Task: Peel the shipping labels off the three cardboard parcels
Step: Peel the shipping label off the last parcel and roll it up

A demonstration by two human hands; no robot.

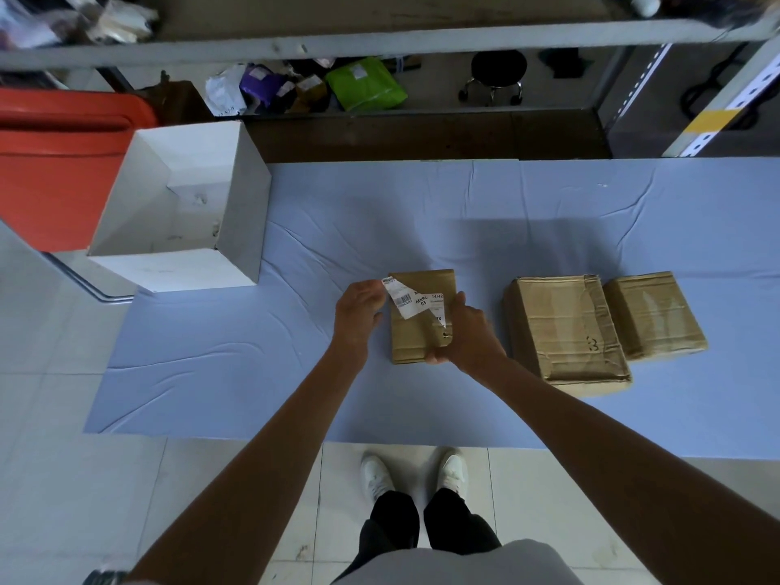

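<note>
Label [411,301]: half peeled off the parcel [415,331]
Your left hand [358,308]: pinching its lifted corner
Your right hand [466,335]: gripping that parcel - steady on the counter [295,373]

- White paper shipping label [411,301], partly peeled from the small brown cardboard parcel [415,335] in the middle of the blue cloth: printed "MXRL" over "03"; beside it "14/42", the first digit cut by the fold, so possibly another figure.
- Same label, lifted corner: a black barcode with a line of small print under it, too small to read.
- Same label, lower edge: the letters "MX", partly covered.
- Larger brown cardboard parcel [565,331] with clear tape, to the right: a handwritten dark mark on top, apparently the numeral "3".
- Remaining items: no legible text.
</note>
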